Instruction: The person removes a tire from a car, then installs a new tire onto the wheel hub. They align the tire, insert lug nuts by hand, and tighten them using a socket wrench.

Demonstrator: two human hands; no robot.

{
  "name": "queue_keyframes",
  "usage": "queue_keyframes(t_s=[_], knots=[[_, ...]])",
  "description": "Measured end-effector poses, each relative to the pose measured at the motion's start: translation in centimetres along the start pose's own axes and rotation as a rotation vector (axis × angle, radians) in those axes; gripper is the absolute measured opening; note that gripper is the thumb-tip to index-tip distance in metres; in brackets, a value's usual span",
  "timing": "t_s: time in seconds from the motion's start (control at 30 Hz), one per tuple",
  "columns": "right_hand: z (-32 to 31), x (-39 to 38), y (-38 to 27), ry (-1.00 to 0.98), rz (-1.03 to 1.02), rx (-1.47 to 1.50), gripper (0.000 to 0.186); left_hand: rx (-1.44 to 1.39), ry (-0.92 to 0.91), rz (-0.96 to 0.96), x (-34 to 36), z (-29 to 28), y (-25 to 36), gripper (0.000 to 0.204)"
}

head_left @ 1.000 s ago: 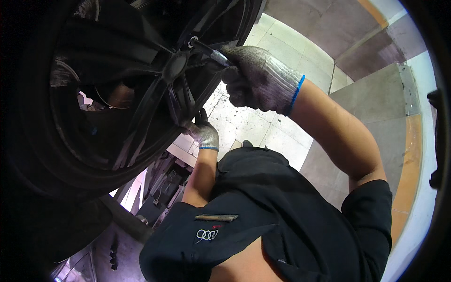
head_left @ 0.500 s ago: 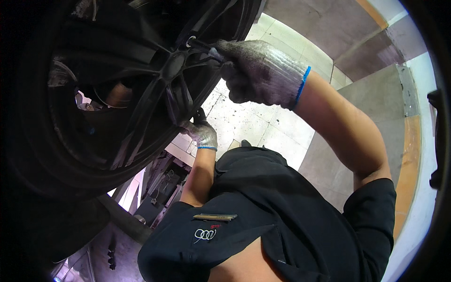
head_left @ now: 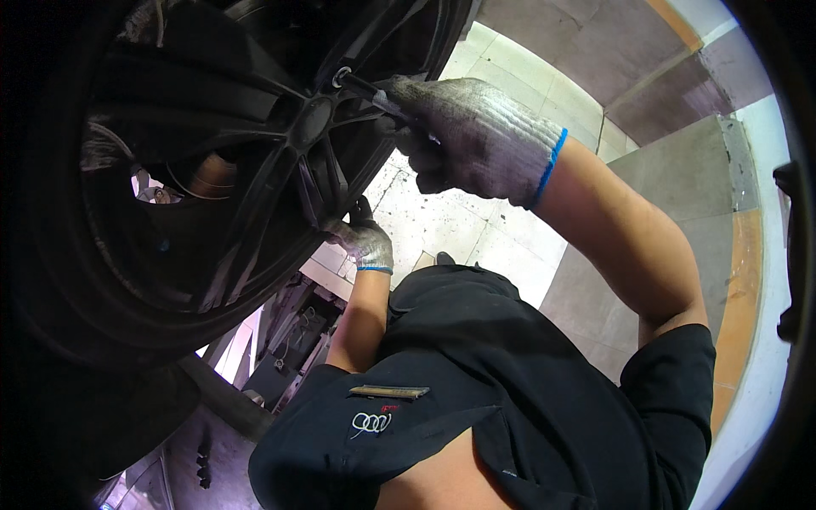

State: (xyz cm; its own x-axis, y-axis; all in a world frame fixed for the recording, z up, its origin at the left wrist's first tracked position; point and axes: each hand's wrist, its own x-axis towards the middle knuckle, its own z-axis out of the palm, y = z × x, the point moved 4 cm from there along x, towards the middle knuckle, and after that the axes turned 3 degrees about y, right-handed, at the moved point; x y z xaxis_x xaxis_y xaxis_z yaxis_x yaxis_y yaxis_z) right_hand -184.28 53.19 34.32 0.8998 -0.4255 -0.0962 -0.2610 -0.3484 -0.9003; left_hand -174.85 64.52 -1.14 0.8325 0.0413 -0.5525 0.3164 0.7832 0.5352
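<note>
A dark multi-spoke car wheel (head_left: 251,217) fills the upper left, facing me. My right hand (head_left: 484,136), in a grey-stained white knit glove with a blue cuff, is closed round a dark rod-shaped tool with a knurled band (head_left: 380,99). The tool's tip meets a bolt hole ringed in bright metal, beside the hub's centre cap (head_left: 312,123). Whether a bolt sits at that tip I cannot make out. Lower down, my gloved left hand (head_left: 364,240) grips the wheel at its rim and spoke; part of its fingers is lost against the dark wheel.
Light floor tiles (head_left: 442,212) show between the wheel and my body. Larger grey panels (head_left: 646,195) stand on the right, with a white edge beyond. Below the wheel are metal parts and a dark box (head_left: 293,340) with wires.
My right hand has drawn back slightly from the wheel and tipped a little downward, so more of the tool shows. The left hand keeps its place.
</note>
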Motion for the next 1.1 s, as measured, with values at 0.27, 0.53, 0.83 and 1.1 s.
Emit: queue_keyframes(t_s=[0.27, 0.53, 0.83, 1.1], knots=[[-0.3, -0.1, -1.0, 0.09, -0.361, -0.238, 0.022, -0.058, -0.058, 0.027, 0.0, 0.2, -0.1, 0.121], [0.2, 0.9, 1.2, 0.101, 0.161, 0.27, 0.033, -0.031, -0.096, 0.004, -0.6, 0.3, 0.5, 0.122], [-0.2, 0.3, -0.4, 0.132, 0.168, 0.163, 0.027, -0.129, -0.122, 0.064, -0.2, 0.4, -0.1, 0.118], [-0.7, 0.9, 1.7, 0.162, -0.4, -0.339, 0.025, -0.002, 0.005, 0.047, 0.2, 0.1, -0.3, 0.09]])
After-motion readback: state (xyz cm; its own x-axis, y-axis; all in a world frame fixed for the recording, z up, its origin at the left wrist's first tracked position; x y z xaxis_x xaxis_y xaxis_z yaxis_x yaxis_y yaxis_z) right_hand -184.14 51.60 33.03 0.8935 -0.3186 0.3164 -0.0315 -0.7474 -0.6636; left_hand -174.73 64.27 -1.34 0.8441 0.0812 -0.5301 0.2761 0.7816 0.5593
